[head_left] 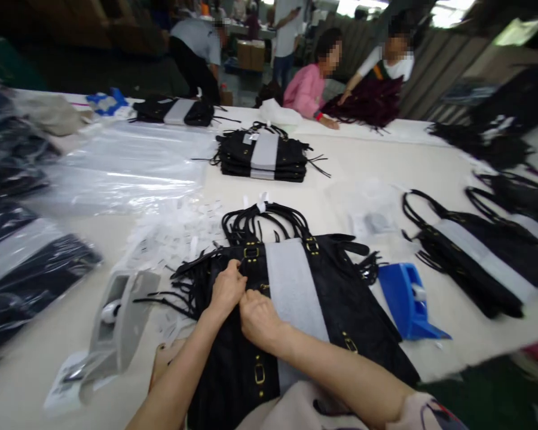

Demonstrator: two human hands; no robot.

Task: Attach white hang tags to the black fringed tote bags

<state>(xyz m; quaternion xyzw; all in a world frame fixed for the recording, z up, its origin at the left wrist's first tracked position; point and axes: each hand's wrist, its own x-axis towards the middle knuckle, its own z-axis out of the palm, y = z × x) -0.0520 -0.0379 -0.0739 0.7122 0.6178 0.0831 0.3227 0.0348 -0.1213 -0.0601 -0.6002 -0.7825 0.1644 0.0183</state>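
In front of me a black handbag [349, 292] with brass buckles lies flat, a grey-white band [293, 286] wrapped around its middle. Its looped black handles [269, 215] point away from me, with a bit of white wrapping at their top. My left hand [228, 286] is closed on the bag's front, just below the upper left buckle [251, 252]. Close beside it, my right hand [259, 316] is also closed, left of the band. What the fingers of either hand pinch is hidden. Black tassels [183, 292] spread out at the bag's left side.
A grey tape dispenser [121, 322] stands left, a blue one [406, 298] right. Beyond lie a stack of banded black bags [237, 155], clear plastic sheets [134, 161] and small labels [179, 227]. More bags [479, 257] lie right. Co-workers, one in a pink top [302, 92], are across the table.
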